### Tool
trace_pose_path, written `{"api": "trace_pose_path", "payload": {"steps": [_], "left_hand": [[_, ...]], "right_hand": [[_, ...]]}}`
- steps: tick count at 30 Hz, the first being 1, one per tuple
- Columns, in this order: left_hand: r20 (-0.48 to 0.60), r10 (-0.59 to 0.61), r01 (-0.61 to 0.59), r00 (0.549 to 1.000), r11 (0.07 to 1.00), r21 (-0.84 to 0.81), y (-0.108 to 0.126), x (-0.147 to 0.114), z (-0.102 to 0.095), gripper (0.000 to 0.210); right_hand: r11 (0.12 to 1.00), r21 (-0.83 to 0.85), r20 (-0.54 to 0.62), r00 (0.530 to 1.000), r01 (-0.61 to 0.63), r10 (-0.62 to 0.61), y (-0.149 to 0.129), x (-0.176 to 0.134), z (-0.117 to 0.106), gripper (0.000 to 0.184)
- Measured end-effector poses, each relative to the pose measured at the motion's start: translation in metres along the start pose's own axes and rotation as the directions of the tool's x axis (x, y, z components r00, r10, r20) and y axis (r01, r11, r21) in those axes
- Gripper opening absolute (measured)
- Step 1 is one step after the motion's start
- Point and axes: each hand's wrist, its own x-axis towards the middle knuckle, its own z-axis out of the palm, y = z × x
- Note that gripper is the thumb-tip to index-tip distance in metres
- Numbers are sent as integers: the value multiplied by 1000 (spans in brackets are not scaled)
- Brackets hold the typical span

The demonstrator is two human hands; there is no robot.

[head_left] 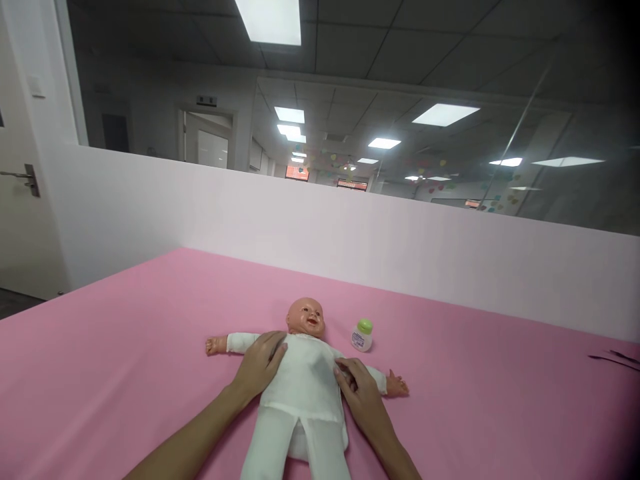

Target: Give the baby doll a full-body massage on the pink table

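A baby doll in a white top and white trousers lies on its back with both arms spread sideways. My left hand lies over the doll's shoulder and upper chest on the left, fingers stretched out and thumb on the shirt. On the other side, my right hand is at the doll's armpit, its fingers bent and closed on the shirt there. Part of those fingertips is hidden. Beside the doll's head stands a small white jar with a green lid, untouched by either hand.
A pink cover spreads under everything. White low walls with glass above border the back. Thin dark strands lie at the far right edge. A door with a metal handle stands at the left.
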Motion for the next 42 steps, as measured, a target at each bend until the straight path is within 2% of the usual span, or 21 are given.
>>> {"api": "trace_pose_path", "payload": {"steps": [18,26,36,42], "left_hand": [[16,24,-23,1000,999,-22,1,1,-7,35],[15,20,-19,1000,999,-36,-5,1,-4,34],[18,2,-1,1000,999,-45,-5,0,-4,34],[27,5,-5,1000,1000,-23,-7,-1,-3,35]], "right_hand": [[1000,-2,-24,999,23,-23,5,3,3,35],[999,6,-39,998,46,-46,-4,-1,-2,30],[998,-55,-212,976,44,-54,-3,-1,-13,33],[996,-73,-144,989,-42,31,-1,-4,-11,42]]}}
